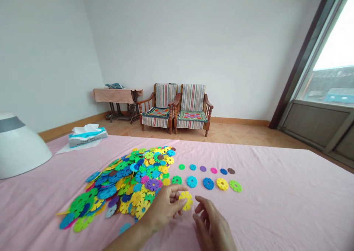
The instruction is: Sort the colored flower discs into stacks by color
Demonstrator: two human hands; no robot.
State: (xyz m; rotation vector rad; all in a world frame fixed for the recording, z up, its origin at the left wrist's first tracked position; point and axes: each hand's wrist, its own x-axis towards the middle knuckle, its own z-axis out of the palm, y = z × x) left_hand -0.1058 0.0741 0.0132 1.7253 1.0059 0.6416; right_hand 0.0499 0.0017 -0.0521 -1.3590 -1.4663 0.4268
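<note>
My left hand pinches a yellow notched plastic disc between thumb and fingers, holding it up above the pink cloth. Just to the right, my right hand is held apart from the disc, its fingers loosely curled with a gap to the thumb and nothing between them. Left of my hands spreads a heap of notched discs in many colours and two or more sizes. Beyond my hands lies a row of larger discs, among them a blue disc. Farther back runs a row of smaller ones, including a purple disc.
A pink cloth covers the table. A tissue box stands at the back left, beside a white rounded object. Past the table are two wooden armchairs and a cloth-covered sewing table.
</note>
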